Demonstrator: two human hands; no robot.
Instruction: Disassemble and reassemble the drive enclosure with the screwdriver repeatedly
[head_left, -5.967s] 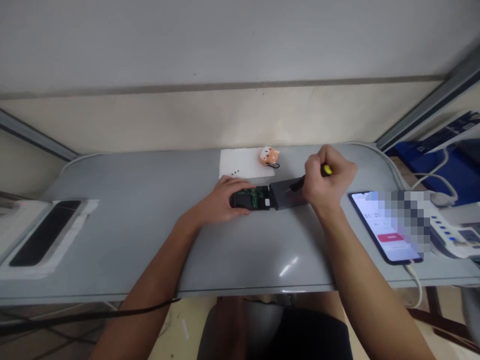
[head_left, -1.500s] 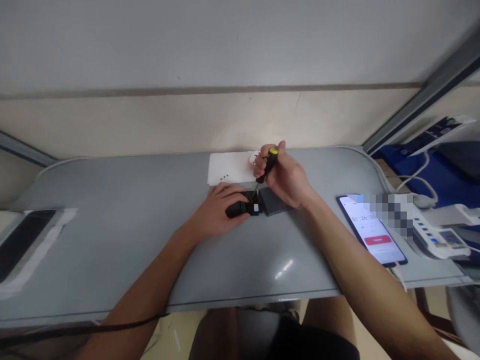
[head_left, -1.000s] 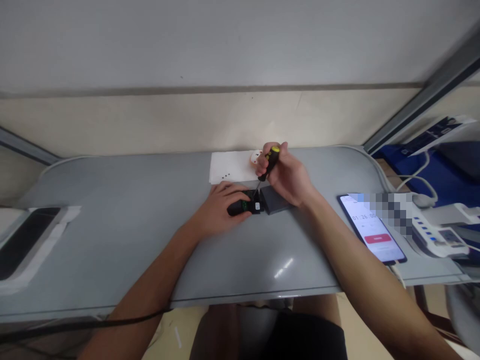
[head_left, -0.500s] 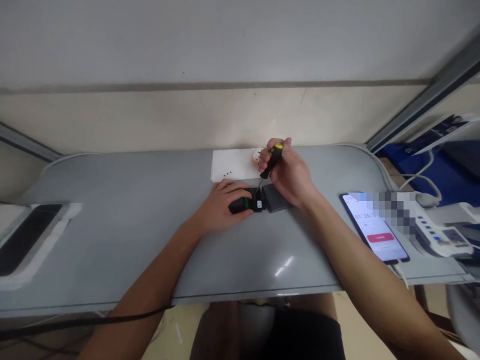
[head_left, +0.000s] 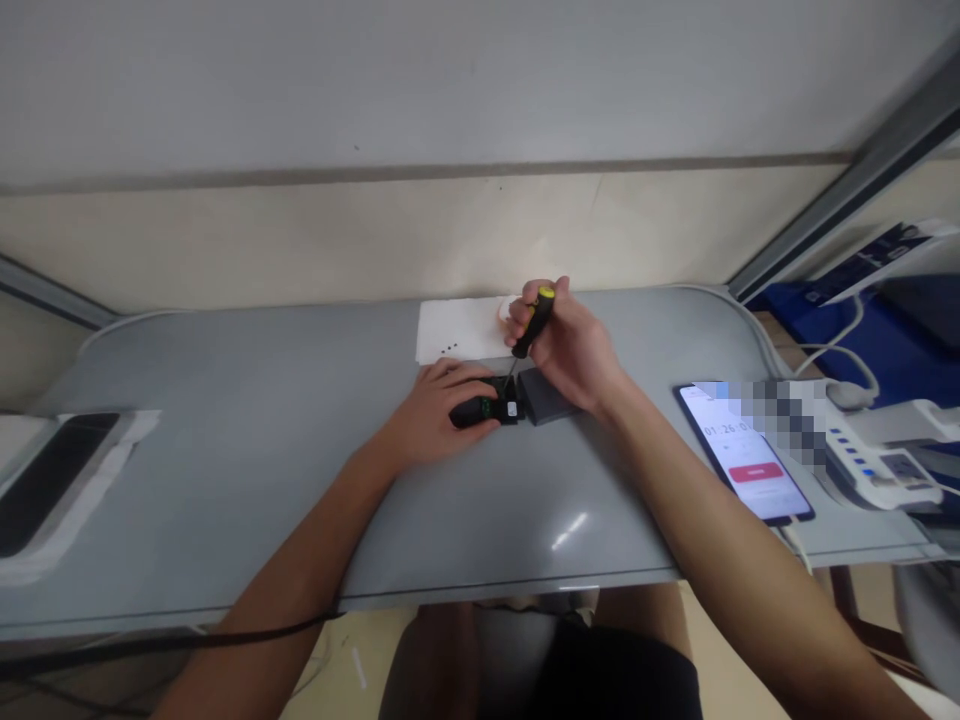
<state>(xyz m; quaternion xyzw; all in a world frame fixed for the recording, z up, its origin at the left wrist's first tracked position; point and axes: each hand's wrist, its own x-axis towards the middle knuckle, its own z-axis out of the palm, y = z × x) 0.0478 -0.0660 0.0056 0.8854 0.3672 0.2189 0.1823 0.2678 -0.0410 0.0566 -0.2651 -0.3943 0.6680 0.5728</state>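
My left hand [head_left: 435,418] is closed over a small black device [head_left: 511,410] with some green on it, pressing it to the table. A small white label shows on the device's right part; the fingers hide much of the rest. In my right hand [head_left: 581,345] is a screwdriver [head_left: 535,322] with a black handle and yellow end cap. It tilts, its thin shaft reaching down to the device; the exact tip contact is too small to make out. Touching or close to the device's right side lies a dark grey flat block [head_left: 546,398], partly under my right hand.
Behind the hands, white paper [head_left: 469,322] carries several tiny dark screw-like pieces [head_left: 448,348] and a partly hidden round orange-and-white item [head_left: 505,312]. A lit phone [head_left: 739,445] and white power strip [head_left: 874,465] are at right. A dark flat screen [head_left: 60,480] lies left.
The whole view has shifted slightly. Both hands keep their grips, and the screwdriver stays on the device at nearly the same tilt.
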